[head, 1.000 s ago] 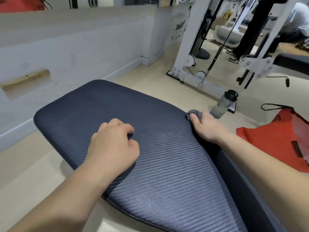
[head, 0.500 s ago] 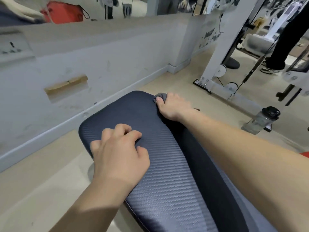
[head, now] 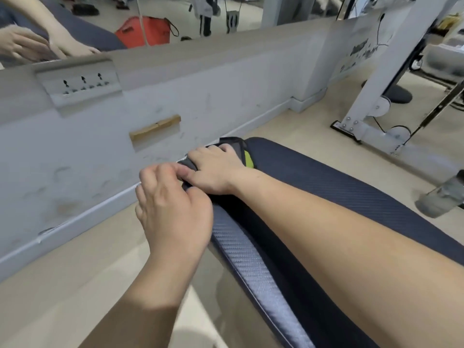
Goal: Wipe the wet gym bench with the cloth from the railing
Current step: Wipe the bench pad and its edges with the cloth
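The dark blue ribbed gym bench (head: 326,187) runs from the middle of the head view down to the lower right. My right hand (head: 216,169) reaches across it and presses a grey cloth (head: 186,164) onto the far left end of the pad. Beside that hand a dark mesh piece with a yellow-green patch (head: 248,159) shows. My left hand (head: 173,207) sits at the bench's left edge with fingers curled. Its fingertips meet the cloth's edge, and I cannot tell whether they hold it.
A grey low wall with a socket panel (head: 77,84) and a wooden strip (head: 155,128) runs close along the left, with a mirror above. A white cable machine frame (head: 376,101) stands at the right rear. A water bottle (head: 442,197) stands on the floor right of the bench.
My right hand has slid the cloth along the pad's edge from its right side to the far left end. My left hand moved from the top of the pad to its left edge, beside the cloth.
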A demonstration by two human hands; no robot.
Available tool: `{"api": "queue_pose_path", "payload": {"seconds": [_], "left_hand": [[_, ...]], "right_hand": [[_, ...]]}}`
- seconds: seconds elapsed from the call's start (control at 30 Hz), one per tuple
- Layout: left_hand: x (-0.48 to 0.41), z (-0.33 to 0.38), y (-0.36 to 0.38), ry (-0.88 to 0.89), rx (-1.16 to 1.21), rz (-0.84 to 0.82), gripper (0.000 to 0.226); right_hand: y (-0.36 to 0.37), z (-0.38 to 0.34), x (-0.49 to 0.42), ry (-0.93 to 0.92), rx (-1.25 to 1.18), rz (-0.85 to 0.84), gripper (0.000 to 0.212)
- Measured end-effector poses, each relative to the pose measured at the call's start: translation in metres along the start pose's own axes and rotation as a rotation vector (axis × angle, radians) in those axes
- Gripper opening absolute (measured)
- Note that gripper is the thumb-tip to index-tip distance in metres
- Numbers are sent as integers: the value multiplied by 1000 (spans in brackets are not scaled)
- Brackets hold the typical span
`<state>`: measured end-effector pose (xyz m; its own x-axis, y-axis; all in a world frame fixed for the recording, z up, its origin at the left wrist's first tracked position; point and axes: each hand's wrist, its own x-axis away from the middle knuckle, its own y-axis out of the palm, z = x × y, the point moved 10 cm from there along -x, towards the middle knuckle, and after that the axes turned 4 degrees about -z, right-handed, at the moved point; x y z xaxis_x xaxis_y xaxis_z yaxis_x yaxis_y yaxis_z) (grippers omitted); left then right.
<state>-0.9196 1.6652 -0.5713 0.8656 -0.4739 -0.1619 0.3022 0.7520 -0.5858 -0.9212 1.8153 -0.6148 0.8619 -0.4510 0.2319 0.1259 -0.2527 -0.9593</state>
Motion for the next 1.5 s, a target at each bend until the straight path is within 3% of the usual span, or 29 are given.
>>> {"api": "queue_pose_path", "payload": {"seconds": [0.17, 0.27, 0.43, 0.5, 0.6, 0.87, 0.93, 1.0, 1.1, 1.17, 1.27, 1.4, 1.5], "left_hand": [[9, -22, -18, -87, 87, 4, 31], [16, -34, -21, -107, 129, -78, 32], [57, -29, -2, -110, 17, -399, 27], [77, -21, 0, -112, -46, -483, 17], [100, 2, -6, -24, -249, -551, 15], [201, 74, 25, 362, -524, -781, 16], [237, 89, 29, 476, -550, -782, 12], [278, 99, 34, 588, -580, -796, 20], [328, 98, 45, 731, -794, -836, 46], [344, 93, 48, 753, -877, -821, 70], [344, 93, 47, 771, -896, -753, 93], [329, 106, 57, 930, -905, -643, 67], [343, 102, 65, 990, -933, -630, 76]], "right_hand": [[4, -41, 47, -178, -11, 57, 50], [23, -81, 97, -361, 170, 64, 57], [53, -83, 186, -475, 311, 20, 59], [56, -78, 223, -507, 318, 42, 48], [63, -74, 281, -551, 308, 69, 33], [87, -28, 423, -500, 282, -19, 33], [89, -22, 443, -450, 264, -62, 36], [82, -12, 452, -378, 31, -61, 36], [53, 27, 460, -90, -909, -61, 30], [33, 71, 472, 108, -1209, 177, 39], [21, 124, 489, 364, -1079, 411, 50], [31, 148, 495, 473, -1048, 336, 51], [34, 152, 503, 497, -751, 206, 47]]}}
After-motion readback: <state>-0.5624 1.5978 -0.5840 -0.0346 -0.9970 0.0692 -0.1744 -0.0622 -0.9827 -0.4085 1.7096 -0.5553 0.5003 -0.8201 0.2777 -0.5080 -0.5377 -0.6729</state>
